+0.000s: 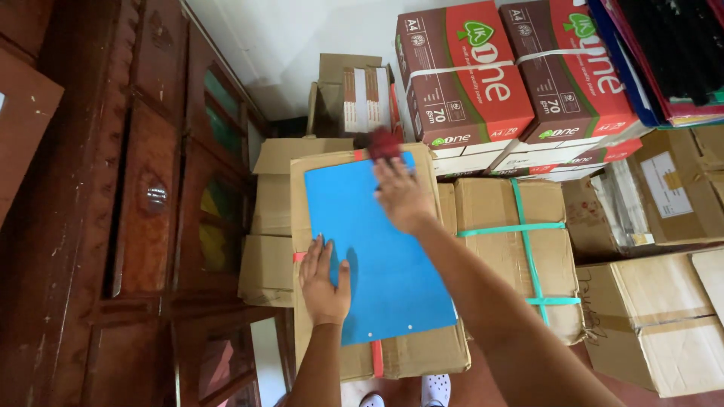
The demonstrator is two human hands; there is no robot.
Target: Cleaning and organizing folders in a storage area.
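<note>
Head view looks straight down on two bare hands working over a blue folder (373,256) that lies flat on a cardboard box (422,350). The left hand (324,279) is spread open, palm down, fingers pressing the folder's left edge and the box beside it. The right hand (403,197) reaches across the folder's far end, fingers closed around a dark red cloth (383,143) held at the top edge; the cloth is blurred, so its exact shape cannot be told. The hands are well apart, one at each end of the sheet.

To wipe well, it would seem best to keep the left palm firm so the light folder does not slide, and to draw the cloth in long strokes along the blue surface rather than scrubbing at the corner.

Around the box stand more cardboard cartons (520,256), one bound with green strapping (528,249). Red-and-white paper reams (467,83) are stacked beyond them. A dark wooden cabinet (143,203) with glass panes fills the left side. White shoes (436,390) show at the bottom edge.
</note>
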